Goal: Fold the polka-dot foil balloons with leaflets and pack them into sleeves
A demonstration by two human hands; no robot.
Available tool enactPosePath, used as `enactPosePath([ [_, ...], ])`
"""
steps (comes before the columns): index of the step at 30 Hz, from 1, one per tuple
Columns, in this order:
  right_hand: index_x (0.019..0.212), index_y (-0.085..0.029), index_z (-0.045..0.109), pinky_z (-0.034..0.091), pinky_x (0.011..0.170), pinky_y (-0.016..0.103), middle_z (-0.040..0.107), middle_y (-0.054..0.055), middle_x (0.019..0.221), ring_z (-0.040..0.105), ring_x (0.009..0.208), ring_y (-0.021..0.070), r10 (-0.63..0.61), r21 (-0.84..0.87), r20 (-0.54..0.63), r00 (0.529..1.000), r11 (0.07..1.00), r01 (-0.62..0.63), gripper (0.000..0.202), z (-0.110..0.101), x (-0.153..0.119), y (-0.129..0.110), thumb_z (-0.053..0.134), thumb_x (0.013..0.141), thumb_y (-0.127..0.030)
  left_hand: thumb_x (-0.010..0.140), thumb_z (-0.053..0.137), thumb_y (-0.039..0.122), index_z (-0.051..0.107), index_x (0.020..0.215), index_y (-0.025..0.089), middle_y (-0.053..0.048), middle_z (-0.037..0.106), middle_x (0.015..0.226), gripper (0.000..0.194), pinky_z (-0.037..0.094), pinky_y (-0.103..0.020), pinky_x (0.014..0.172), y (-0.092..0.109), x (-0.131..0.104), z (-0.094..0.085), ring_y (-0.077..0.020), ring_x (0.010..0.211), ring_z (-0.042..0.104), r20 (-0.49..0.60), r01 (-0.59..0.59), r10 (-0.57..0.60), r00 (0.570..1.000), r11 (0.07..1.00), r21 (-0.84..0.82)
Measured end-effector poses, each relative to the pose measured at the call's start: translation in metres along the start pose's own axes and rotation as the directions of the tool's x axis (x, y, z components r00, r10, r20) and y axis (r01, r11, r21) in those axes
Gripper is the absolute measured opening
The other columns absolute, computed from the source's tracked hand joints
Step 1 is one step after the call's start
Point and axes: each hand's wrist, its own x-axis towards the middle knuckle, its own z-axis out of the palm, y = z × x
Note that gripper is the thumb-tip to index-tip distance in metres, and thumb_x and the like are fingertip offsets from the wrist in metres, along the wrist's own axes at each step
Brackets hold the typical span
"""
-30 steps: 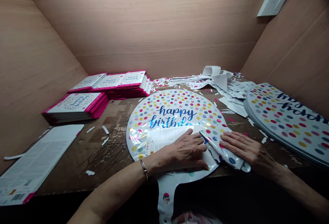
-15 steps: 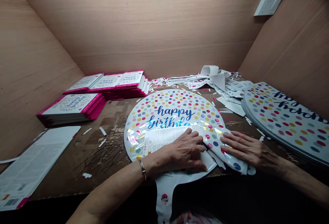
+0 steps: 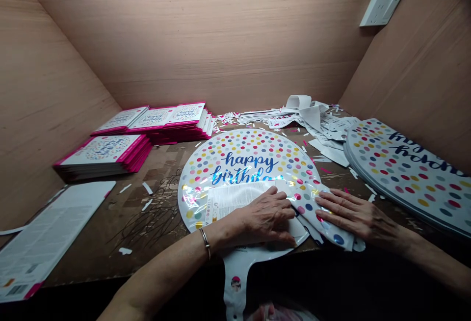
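A round, flat white foil balloon (image 3: 250, 147) with coloured dots and blue "happy birthday" lettering lies in front of me, its tail (image 3: 235, 284) hanging over the table edge. On its lower half rests a white printed card (image 3: 233, 199), partly under my left hand (image 3: 268, 216). That hand presses down with fingers slightly bent and thumb apart. The balloon's right side is folded inward as a dotted flap (image 3: 307, 198). My right hand (image 3: 353, 215) lies flat on this flap, fingers stretched out. Whatever lies beneath both palms is hidden.
Pink-edged stacks of printed packets (image 3: 105, 150) stand at left, behind a long unfolded card (image 3: 55, 232). Paper strips (image 3: 312, 115) and scraps litter the back. More flat balloons (image 3: 412, 173) are piled at right. Wooden panels enclose the table; a power socket (image 3: 382, 7) hangs upper right.
Both hands stay almost where they were on the card and the folded flap. The view has shifted very slightly.
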Motion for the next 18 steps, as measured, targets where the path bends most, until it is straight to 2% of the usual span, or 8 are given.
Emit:
enactPosePath([
  [3, 0.132, -0.021, 0.043, 0.032, 0.105, 0.047, 0.043, 0.009, 0.137, 0.032, 0.129, 0.0226, -0.004, 0.015, -0.01, 1.0, 1.0, 0.004, 0.04, 0.001, 0.0, -0.001, 0.031, 0.094, -0.016, 0.077, 0.059, 0.051, 0.049, 0.071, 0.017, -0.001, 0.049, 0.079, 0.036, 0.027, -0.034, 0.092, 0.0, -0.001, 0.0, -0.0156, 0.081, 0.042, -0.014, 0.003, -0.003, 1.0, 1.0, 0.017],
  [7, 0.132, -0.019, 0.043, 0.033, 0.103, 0.049, 0.042, 0.01, 0.138, 0.031, 0.13, 0.0252, -0.032, -0.023, -0.01, 0.999, 0.999, 0.032, 0.04, 0.002, 0.001, -0.001, 0.031, 0.094, -0.016, 0.076, 0.06, 0.052, 0.05, 0.068, 0.017, -0.003, 0.048, 0.084, 0.037, 0.029, -0.035, 0.09, 0.002, -0.001, -0.002, -0.0171, 0.083, 0.041, 0.001, -0.007, 0.007, 1.0, 0.999, 0.039],
  [11, 0.132, -0.017, 0.043, 0.033, 0.103, 0.051, 0.042, 0.011, 0.137, 0.032, 0.129, 0.0271, -0.081, -0.064, 0.012, 0.997, 0.995, 0.082, 0.041, -0.001, 0.002, 0.002, 0.035, 0.092, -0.016, 0.076, 0.061, 0.048, 0.049, 0.067, 0.017, -0.002, 0.048, 0.08, 0.034, 0.025, -0.036, 0.096, 0.004, 0.0, -0.004, -0.0161, 0.082, 0.042, 0.014, -0.033, 0.032, 0.999, 0.997, 0.065],
  [14, 0.133, -0.017, 0.042, 0.029, 0.104, 0.052, 0.043, 0.012, 0.137, 0.032, 0.129, 0.027, -0.155, -0.093, 0.06, 0.986, 0.983, 0.16, 0.042, -0.01, 0.006, 0.006, 0.036, 0.091, -0.017, 0.076, 0.061, 0.046, 0.05, 0.072, 0.017, -0.001, 0.049, 0.081, 0.031, 0.024, -0.036, 0.098, 0.006, 0.0, -0.004, -0.0159, 0.082, 0.042, 0.017, -0.047, 0.046, 0.999, 0.994, 0.094],
  [18, 0.134, -0.016, 0.041, 0.024, 0.107, 0.053, 0.039, 0.012, 0.139, 0.029, 0.13, 0.0292, -0.238, -0.124, 0.189, 0.953, 0.956, 0.264, 0.046, -0.027, 0.016, 0.012, 0.039, 0.088, -0.016, 0.078, 0.056, 0.049, 0.05, 0.076, 0.017, -0.002, 0.05, 0.083, 0.032, 0.028, -0.036, 0.095, 0.009, 0.0, -0.005, -0.0165, 0.082, 0.042, 0.002, -0.071, 0.071, 0.997, 0.988, 0.134],
])
